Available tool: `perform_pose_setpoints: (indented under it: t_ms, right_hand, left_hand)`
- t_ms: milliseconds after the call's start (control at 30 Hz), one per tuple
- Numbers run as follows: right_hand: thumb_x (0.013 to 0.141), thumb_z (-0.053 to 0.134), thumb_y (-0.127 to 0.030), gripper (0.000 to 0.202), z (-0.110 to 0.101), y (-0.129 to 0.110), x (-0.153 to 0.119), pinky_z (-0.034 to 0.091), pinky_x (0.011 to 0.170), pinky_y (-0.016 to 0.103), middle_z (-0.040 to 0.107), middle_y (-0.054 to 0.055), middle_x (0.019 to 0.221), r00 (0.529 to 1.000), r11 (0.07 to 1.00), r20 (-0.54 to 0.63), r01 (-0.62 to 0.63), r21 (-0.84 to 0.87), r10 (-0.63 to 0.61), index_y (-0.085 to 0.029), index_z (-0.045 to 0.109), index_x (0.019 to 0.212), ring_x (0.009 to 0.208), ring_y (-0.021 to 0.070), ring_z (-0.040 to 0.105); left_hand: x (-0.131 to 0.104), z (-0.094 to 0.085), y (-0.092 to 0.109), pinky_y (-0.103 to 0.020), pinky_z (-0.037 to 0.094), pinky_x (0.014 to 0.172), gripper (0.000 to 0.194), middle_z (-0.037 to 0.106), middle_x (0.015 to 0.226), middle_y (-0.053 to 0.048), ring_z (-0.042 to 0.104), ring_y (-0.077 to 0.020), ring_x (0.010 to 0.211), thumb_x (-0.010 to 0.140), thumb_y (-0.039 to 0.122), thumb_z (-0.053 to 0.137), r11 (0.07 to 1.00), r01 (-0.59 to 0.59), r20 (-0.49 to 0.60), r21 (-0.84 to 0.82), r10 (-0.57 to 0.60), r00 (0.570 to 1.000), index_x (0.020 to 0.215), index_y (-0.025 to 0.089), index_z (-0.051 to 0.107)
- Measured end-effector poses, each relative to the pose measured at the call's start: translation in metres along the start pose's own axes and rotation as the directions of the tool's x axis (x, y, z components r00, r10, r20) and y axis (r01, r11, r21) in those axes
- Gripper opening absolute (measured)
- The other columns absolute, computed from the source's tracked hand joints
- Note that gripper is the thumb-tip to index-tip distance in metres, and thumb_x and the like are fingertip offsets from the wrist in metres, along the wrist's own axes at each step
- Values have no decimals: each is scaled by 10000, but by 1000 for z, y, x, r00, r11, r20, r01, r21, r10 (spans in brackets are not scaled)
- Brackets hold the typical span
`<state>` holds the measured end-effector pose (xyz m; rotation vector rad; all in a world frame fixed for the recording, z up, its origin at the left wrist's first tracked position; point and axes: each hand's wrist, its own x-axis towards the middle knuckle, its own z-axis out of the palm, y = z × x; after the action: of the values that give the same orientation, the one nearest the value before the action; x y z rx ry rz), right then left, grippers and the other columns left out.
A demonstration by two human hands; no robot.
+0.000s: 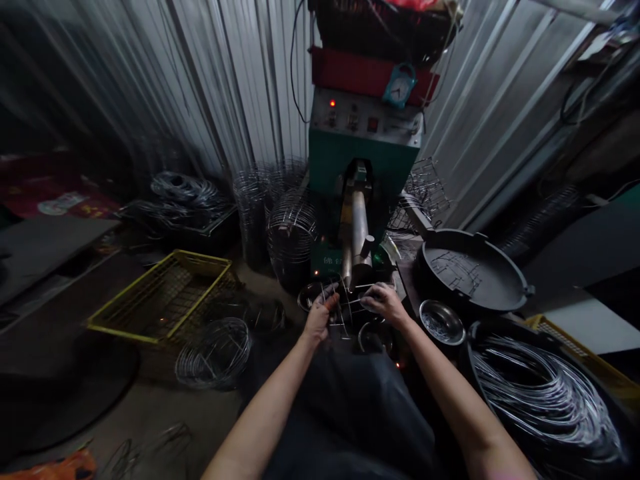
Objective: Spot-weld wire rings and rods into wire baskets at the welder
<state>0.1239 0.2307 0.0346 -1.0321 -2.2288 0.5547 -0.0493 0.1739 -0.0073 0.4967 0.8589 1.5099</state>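
Note:
Fingers of my left hand (pixel 320 315) are closed on a small wire frame (pixel 344 315) below the welding machine's metal arm (pixel 360 230). To its right, my right hand (pixel 385 301) is closed on a thin wire piece (pixel 361 287) that points left toward the electrode tip. The green machine (pixel 365 143) stands right in front, with a red light lit on its panel. Dim light and blur hide the exact contact between the wires and the tip. Beneath my right hand sits a metal bowl (pixel 375 339).
On the right are a black round tray (pixel 473 270) with wire pieces, a steel bowl (pixel 442 323) and a tub of wire rings (pixel 550 393). Left stand a yellow crate (pixel 160 297), a wire coil (pixel 214 353) and stacked wire baskets (pixel 291 230).

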Motion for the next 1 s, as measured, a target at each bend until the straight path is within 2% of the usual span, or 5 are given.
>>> perform_pose_setpoints:
  t_ms: [333, 533, 700, 900, 1000]
  right_hand:
    - [674, 655, -367, 611, -26, -19, -97, 336, 948, 420, 461, 87, 1171, 976, 992, -192, -85, 97, 102, -245, 397, 1214, 1104, 245, 432]
    - [726, 592, -387, 391, -47, -56, -100, 401, 860, 378, 540, 76, 1050, 999, 997, -42, 2, 79, 1, -230, 534, 1079, 997, 233, 506]
    - [784, 493, -430, 253, -57, -107, -94, 422, 639, 298, 553, 49, 716, 976, 980, -101, 196, 40, -191, -193, 575, 745, 684, 175, 531]
    - [775, 478, -504, 365, -57, -146, -77, 340, 527, 259, 474, 22, 577, 948, 950, -97, 293, -109, -304, -194, 480, 582, 545, 135, 437]
    - [761, 493, -519, 401, -46, -150, -68, 303, 495, 239, 457, 10, 543, 958, 945, 7, 283, -162, -285, -185, 472, 540, 519, 116, 413]
  left_hand:
    - [-87, -61, 0, -144, 199, 363, 453, 435, 474, 73, 287, -15, 361, 621, 321, 710, 993, -38, 73, -114, 47, 996, 1034, 194, 574]
    - [-125, -76, 18, -142, 253, 371, 268, 369, 445, 74, 214, 15, 324, 644, 340, 693, 937, 42, 183, -348, 23, 983, 581, 129, 539]
    - [-143, -78, 33, -144, 241, 353, 236, 355, 446, 72, 254, -3, 320, 695, 354, 644, 886, -20, 207, -463, 130, 970, 612, 154, 550]
    - [-137, -103, 31, -221, 371, 464, 472, 583, 592, -31, 530, -119, 489, 676, 545, 567, 981, 164, 0, 100, -165, 986, 878, 121, 615]
    - [-137, -100, 43, -238, 426, 581, 505, 633, 772, -61, 591, -151, 673, 646, 510, 615, 946, -90, -185, 312, 153, 971, 991, 143, 589]
